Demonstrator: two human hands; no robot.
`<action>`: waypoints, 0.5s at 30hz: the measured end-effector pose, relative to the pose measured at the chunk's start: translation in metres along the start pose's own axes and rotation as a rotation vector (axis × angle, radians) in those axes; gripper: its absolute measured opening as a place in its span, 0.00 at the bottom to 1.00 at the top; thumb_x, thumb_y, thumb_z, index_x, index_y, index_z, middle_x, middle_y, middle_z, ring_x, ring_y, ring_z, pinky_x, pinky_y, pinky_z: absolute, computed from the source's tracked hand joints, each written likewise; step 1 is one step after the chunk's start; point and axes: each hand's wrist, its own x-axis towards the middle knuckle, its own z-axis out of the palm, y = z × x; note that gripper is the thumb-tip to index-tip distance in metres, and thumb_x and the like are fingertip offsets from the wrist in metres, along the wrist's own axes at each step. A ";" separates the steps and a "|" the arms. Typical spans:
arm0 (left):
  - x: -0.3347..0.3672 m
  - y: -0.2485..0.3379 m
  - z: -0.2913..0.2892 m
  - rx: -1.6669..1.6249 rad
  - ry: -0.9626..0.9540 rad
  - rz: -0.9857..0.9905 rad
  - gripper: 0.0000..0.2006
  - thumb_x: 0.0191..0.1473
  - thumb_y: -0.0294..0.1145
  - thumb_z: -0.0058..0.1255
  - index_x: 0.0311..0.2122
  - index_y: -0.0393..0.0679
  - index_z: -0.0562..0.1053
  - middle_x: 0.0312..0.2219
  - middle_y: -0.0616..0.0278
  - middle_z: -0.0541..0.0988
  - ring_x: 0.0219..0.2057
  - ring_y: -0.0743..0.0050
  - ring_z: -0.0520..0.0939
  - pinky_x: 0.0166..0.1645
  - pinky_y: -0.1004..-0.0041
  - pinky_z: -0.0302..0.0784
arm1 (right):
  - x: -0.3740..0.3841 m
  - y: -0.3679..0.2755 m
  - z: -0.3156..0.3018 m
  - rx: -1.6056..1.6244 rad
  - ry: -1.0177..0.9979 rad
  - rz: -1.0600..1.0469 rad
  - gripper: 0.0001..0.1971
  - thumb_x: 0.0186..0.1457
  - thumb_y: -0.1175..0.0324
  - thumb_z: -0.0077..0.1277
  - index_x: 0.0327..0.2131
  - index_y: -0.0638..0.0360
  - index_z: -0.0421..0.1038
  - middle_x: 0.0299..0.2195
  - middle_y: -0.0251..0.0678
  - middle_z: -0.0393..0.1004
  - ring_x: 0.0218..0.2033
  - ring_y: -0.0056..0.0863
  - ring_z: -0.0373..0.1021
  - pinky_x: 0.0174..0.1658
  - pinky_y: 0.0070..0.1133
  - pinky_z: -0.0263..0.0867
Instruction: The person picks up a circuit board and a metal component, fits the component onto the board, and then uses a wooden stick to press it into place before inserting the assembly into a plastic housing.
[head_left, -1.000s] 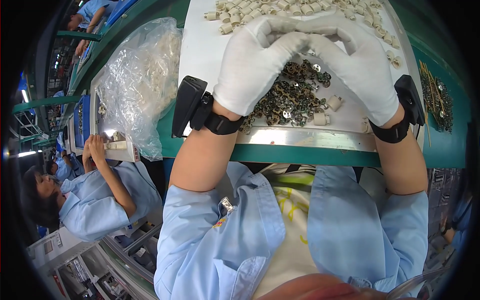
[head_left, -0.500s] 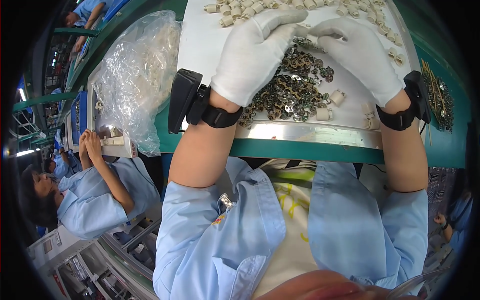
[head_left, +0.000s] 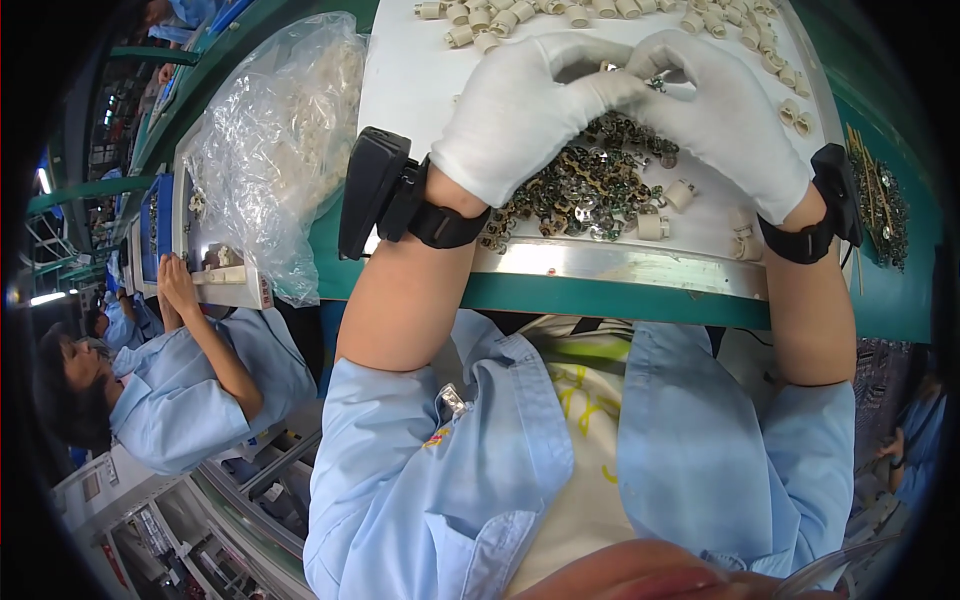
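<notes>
Both my hands wear white gloves and meet at the fingertips above a pile of small metal parts [head_left: 580,190]. My left hand [head_left: 535,115] is closed, thumb and fingers pinched toward the right hand. Curled to face it, my right hand [head_left: 725,125] is closed too, thumb and forefinger drawn together. A shiny bit of metal [head_left: 657,84] shows in the gap by the right fingertips; whether it is gripped cannot be told. The gloves hide what the fingers pinch. Cream cylindrical sockets [head_left: 653,227] lie at the pile's near right edge, below my right palm.
More cream sockets [head_left: 575,14] are spread along the far side and right edge of the white work surface [head_left: 410,95]. A clear plastic bag [head_left: 285,130] stands at left, near a seated co-worker [head_left: 190,390]. Thin sticks and dark parts [head_left: 880,200] lie at far right.
My hands have come closer together, and their fingertips now touch or overlap. The left fingers have curled in from a straighter pose. The co-worker's hands have shifted slightly.
</notes>
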 end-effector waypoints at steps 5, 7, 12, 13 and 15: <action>-0.001 -0.005 0.001 -0.133 0.082 -0.067 0.11 0.48 0.31 0.55 0.35 0.37 0.77 0.28 0.62 0.79 0.31 0.80 0.78 0.37 0.80 0.72 | 0.000 -0.016 0.000 0.291 0.020 0.134 0.08 0.50 0.70 0.52 0.33 0.64 0.69 0.29 0.32 0.71 0.31 0.18 0.66 0.36 0.16 0.62; -0.001 -0.007 0.005 -0.272 0.149 -0.086 0.10 0.46 0.30 0.56 0.35 0.37 0.77 0.26 0.60 0.79 0.29 0.79 0.78 0.35 0.79 0.72 | 0.000 -0.009 0.001 0.249 0.045 0.087 0.08 0.50 0.70 0.52 0.33 0.64 0.69 0.29 0.31 0.71 0.31 0.18 0.66 0.37 0.16 0.62; -0.002 -0.001 0.014 -0.350 0.272 -0.035 0.09 0.43 0.27 0.58 0.33 0.38 0.77 0.24 0.59 0.78 0.26 0.76 0.78 0.32 0.78 0.72 | -0.002 -0.006 0.002 0.104 0.117 0.042 0.08 0.51 0.70 0.51 0.32 0.65 0.69 0.28 0.31 0.71 0.31 0.17 0.66 0.37 0.16 0.62; -0.002 0.002 0.016 -0.348 0.272 -0.036 0.09 0.43 0.27 0.58 0.33 0.38 0.77 0.24 0.59 0.78 0.26 0.76 0.78 0.32 0.78 0.72 | -0.003 -0.007 0.003 0.072 0.127 0.069 0.07 0.51 0.70 0.51 0.32 0.65 0.69 0.28 0.30 0.71 0.31 0.18 0.66 0.36 0.16 0.62; -0.003 0.008 0.020 -0.216 0.341 0.046 0.09 0.42 0.26 0.58 0.32 0.38 0.77 0.24 0.59 0.78 0.26 0.76 0.79 0.32 0.78 0.72 | -0.005 -0.009 0.005 0.103 0.164 0.096 0.07 0.51 0.70 0.50 0.32 0.65 0.69 0.28 0.30 0.71 0.31 0.17 0.66 0.36 0.16 0.62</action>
